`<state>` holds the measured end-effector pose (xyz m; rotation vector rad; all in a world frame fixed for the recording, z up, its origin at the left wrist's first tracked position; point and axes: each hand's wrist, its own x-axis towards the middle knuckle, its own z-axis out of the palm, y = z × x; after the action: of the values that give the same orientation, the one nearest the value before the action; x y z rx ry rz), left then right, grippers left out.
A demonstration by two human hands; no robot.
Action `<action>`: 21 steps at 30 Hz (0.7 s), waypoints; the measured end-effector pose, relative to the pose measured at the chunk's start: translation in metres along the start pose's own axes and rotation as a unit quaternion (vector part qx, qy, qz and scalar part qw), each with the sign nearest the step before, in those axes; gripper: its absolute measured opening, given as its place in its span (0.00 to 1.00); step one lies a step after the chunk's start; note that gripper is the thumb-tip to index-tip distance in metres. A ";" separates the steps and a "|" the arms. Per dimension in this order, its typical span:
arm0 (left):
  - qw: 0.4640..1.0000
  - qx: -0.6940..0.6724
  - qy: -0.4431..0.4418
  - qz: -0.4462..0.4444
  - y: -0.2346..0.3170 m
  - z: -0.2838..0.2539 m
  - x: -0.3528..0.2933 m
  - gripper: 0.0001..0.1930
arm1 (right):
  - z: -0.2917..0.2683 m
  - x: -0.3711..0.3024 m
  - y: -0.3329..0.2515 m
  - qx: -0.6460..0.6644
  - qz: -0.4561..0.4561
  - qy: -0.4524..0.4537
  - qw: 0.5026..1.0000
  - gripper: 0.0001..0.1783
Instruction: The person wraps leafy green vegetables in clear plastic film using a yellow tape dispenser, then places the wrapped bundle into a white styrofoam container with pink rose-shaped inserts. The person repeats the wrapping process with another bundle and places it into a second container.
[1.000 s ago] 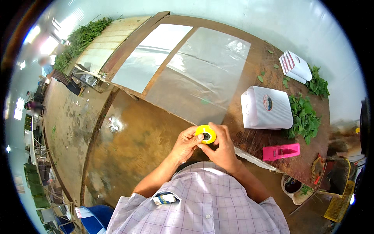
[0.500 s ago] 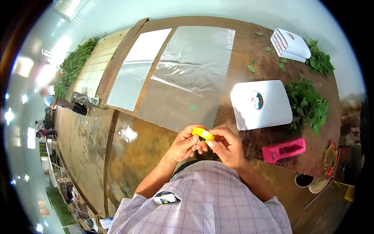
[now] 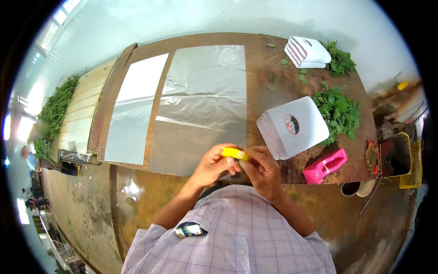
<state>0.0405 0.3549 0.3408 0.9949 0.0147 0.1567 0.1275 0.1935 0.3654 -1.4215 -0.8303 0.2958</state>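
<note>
In front of my chest, a small roll of yellow tape (image 3: 234, 152) is held between both hands. My left hand (image 3: 213, 163) pinches its left side between thumb and curled fingers. On the right side, my right hand (image 3: 263, 169) has its fingertips against the roll, partly covering it. A pink tape dispenser (image 3: 321, 170) lies at the table's near edge, to the right of my hands. Past it, a white ribbed wrapped bundle (image 3: 293, 130) with an oval label has leafy green stems (image 3: 338, 112) sticking out of its right end.
On the brown wooden table (image 3: 260, 59) lie clear plastic sheets (image 3: 203, 75) and a white sheet (image 3: 141, 80). A second white bundle (image 3: 310, 52) sits at the far right. Loose greens (image 3: 57, 112) are piled far left. A yellow crate (image 3: 408, 153) and bowls (image 3: 350, 188) stand right.
My view has turned to the right, so the table sits further left in the picture. Both hands keep hold of the yellow tape, which has tilted slightly.
</note>
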 end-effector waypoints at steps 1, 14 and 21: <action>1.000 0.004 -0.010 0.011 0.002 -0.004 0.002 0.17 | 0.006 0.001 -0.003 -0.012 0.006 0.013 1.000 0.17; 0.997 0.073 0.002 -0.001 0.014 -0.016 -0.003 0.16 | 0.032 -0.003 -0.001 -0.090 -0.033 0.077 0.992 0.16; 0.993 0.110 0.031 0.038 0.008 -0.004 -0.011 0.15 | 0.025 -0.006 -0.002 -0.009 -0.006 0.058 0.998 0.15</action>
<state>0.0278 0.3609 0.3449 1.2108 0.0520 0.2597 0.1067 0.2078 0.3639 -1.4366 -0.7474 0.1953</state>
